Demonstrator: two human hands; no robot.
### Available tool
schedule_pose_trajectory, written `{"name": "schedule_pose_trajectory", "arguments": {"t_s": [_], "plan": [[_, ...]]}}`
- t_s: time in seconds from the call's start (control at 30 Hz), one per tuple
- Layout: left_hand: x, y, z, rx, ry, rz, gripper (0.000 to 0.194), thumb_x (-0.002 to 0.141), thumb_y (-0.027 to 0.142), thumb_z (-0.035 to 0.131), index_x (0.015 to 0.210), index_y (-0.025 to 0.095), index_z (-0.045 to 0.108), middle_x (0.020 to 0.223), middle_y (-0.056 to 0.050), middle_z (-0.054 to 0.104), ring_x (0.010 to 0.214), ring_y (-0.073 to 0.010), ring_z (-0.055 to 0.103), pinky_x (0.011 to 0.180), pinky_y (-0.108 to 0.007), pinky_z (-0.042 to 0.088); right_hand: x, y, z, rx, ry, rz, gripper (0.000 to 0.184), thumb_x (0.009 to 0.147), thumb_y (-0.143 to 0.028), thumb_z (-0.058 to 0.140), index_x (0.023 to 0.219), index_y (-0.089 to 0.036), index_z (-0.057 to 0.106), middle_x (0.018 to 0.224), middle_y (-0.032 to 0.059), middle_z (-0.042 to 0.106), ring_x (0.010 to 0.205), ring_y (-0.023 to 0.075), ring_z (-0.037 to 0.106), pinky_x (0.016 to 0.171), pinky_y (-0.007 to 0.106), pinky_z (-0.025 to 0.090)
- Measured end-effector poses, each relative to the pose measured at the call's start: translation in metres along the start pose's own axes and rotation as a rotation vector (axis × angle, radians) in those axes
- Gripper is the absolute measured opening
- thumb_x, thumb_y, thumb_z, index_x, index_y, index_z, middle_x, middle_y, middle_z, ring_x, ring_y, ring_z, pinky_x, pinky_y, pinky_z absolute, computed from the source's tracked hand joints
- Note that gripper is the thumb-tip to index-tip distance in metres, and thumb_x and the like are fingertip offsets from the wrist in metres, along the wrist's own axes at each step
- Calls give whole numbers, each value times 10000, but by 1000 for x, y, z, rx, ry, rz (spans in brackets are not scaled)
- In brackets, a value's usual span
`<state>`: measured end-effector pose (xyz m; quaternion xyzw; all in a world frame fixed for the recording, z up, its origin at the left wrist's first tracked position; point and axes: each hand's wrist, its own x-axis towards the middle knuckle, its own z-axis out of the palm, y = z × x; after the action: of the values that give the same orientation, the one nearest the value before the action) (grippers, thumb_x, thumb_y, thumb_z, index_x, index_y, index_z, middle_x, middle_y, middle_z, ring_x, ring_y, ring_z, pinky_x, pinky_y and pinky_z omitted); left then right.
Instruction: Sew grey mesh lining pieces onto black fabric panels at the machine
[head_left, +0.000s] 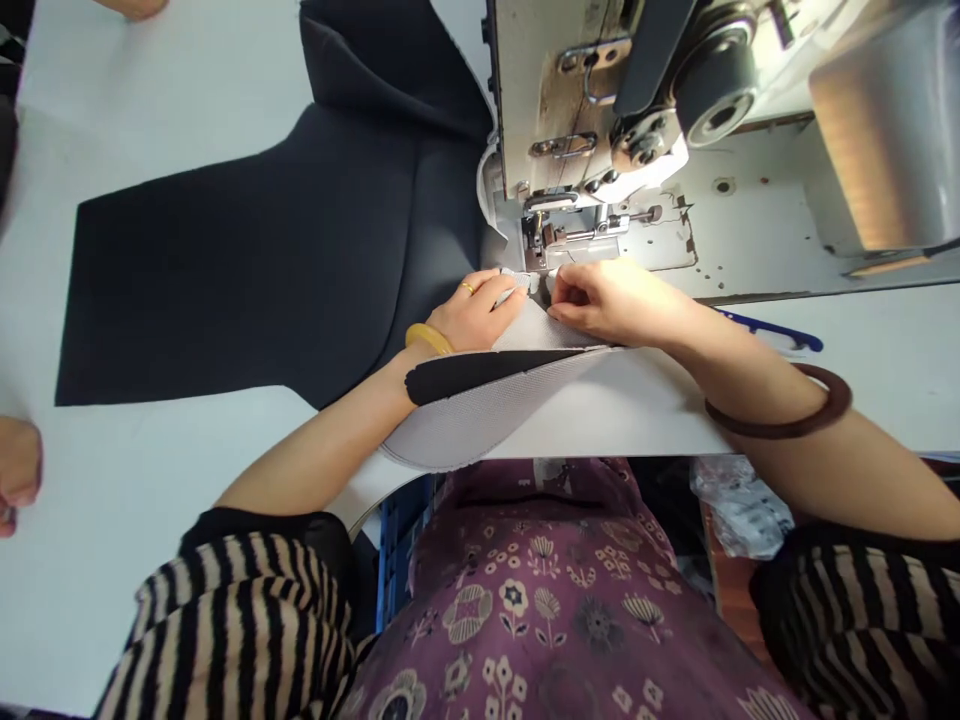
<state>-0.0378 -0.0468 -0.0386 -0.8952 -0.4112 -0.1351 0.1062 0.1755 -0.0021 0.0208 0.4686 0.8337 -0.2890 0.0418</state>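
In the head view, my left hand point(476, 310) lies with its fingers over a light grey mesh fabric piece point(457, 430), just in front of the sewing machine's presser foot point(541, 235). My right hand point(600, 298) is closed, thumb and fingers pinched at the fabric's edge close by the foot. The grey piece has a black strip point(487, 375) along it and hangs partly over the table's front edge. A large dark fabric panel point(247, 270) spreads to the left, folded over near the machine and joining the work there. The needle's tip is too small to make out.
The sewing machine head point(570, 100) rises at the upper right. A blue-handled tool point(780, 330) lies on the white table point(247, 450) beside my right forearm. Another person's hand point(19, 465) rests at the left edge, and part of one point(133, 8) shows at the top.
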Motion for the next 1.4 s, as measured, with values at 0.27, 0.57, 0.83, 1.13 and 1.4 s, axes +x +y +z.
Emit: {"name": "schedule_pose_trajectory", "arguments": {"t_s": [0.27,0.57,0.83,1.13,1.4], "plan": [[-1,6,0,8,84,4,323,1002,212,389,1175,150,655,1080,-85,670,1111,-198,569,960,-278,495,0,4,-5,-11,-42,94,189,766,-321,561,639,-194,619,529,7,465,612,151,449,616,274,313],[13,-6,15,-82,-11,-6,389,1012,204,319,1235,132,630,1131,-118,661,1164,-209,554,1004,-307,464,2,9,-17,212,75,135,150,740,-236,601,612,-165,570,496,-39,429,555,93,385,606,240,317],[27,-8,8,-160,-95,-26,423,1007,220,292,1256,108,616,1159,-139,660,1171,-229,559,1021,-343,465,2,16,-21,288,103,100,211,768,-246,604,592,-163,521,522,-44,440,543,75,357,585,231,310],[46,-7,-1,-52,-115,-90,377,982,195,329,1145,162,668,1093,-71,678,1069,-191,600,879,-254,517,9,25,-19,251,163,97,178,776,-218,611,625,-143,554,566,-27,492,604,76,405,654,214,338],[48,-1,-3,-60,-176,-169,344,996,218,350,1152,179,654,1105,-63,665,1050,-187,576,802,-256,502,10,28,-21,203,155,96,174,762,-271,624,642,-153,583,571,-11,508,606,95,415,655,227,339]]}}
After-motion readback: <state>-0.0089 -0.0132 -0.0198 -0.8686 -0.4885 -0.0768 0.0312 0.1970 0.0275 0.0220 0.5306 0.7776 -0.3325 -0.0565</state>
